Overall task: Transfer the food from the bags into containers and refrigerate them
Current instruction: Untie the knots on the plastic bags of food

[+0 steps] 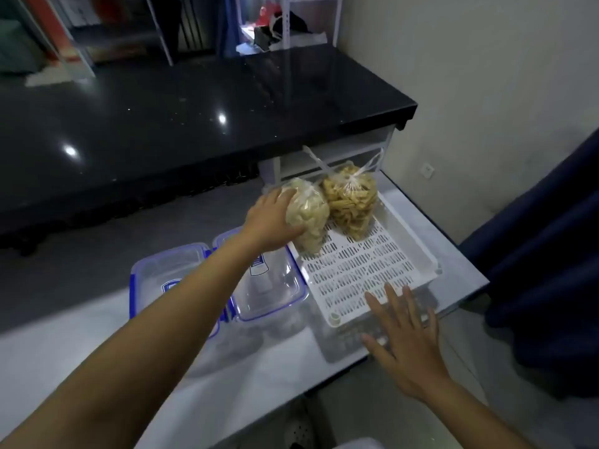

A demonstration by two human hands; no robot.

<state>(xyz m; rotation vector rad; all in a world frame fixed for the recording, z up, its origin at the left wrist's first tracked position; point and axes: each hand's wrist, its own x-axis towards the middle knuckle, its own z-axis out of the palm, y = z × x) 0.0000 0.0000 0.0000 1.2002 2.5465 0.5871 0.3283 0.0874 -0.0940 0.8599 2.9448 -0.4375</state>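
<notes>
So the left hand (270,222) is reached out across the pale glossy worktop (97,367) and has its grip wrapped around the side of the clear plastic bag of pale puffy crackers (306,218), fingers curled onto it. That bag stands upright at the far left corner of the white slotted plastic tray (366,273), and it's touching the second clear knotted bag of golden stick-shaped snacks (351,202), which sits just beside it toward the back of the same tray.

The right hand (405,338) isn't holding anything: fingers are straight and spread, palm down, hovering at the near edge of the tray. Can't tell if the fingertips actually touch the rim or just float over it.

Left of the tray there are two clear rectangular plastic containers with blue clip-lock lids. The one closer to the tray (275,286) sits right up against the tray's left edge, and the other one (162,273) is just beside it further left. The left forearm crosses over both, so part of each is hidden. Lids look to be on.

Behind all this runs a black polished stone counter (162,124) at a higher level, and a dark blue curtain (551,254) hangs on the right.
</notes>
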